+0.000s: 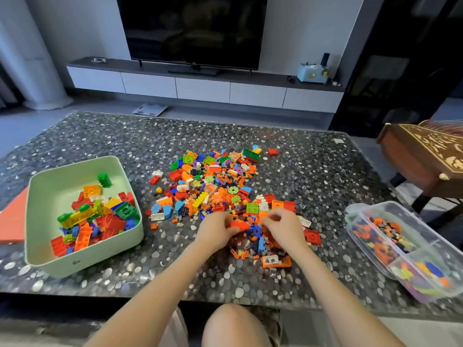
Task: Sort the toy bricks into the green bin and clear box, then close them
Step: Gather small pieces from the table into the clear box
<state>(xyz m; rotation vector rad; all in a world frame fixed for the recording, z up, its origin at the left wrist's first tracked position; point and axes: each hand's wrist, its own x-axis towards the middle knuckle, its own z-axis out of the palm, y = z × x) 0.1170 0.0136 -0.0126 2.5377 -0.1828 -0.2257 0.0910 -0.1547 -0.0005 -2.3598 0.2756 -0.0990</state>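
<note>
A heap of mixed toy bricks (213, 186) covers the middle of the pebbled table. On the left stands the green bin (62, 171), open and holding several large bricks. At the right edge lies the clear box (380, 214), open, with small orange, dark and purple pieces inside. My left hand (216, 227) is at the near end of the heap, its fingers closed on a red-orange brick (239, 225). My right hand (284, 225) is just right of it, fingers curled down into the small pieces; what it holds is hidden.
A red flat lid (12, 221) lies left of the green bin. The clear box's lid (355, 209) sits at its far end. A carved wooden box (426, 156) stands off the table's right side. My knee (233, 326) is below the table's near edge.
</note>
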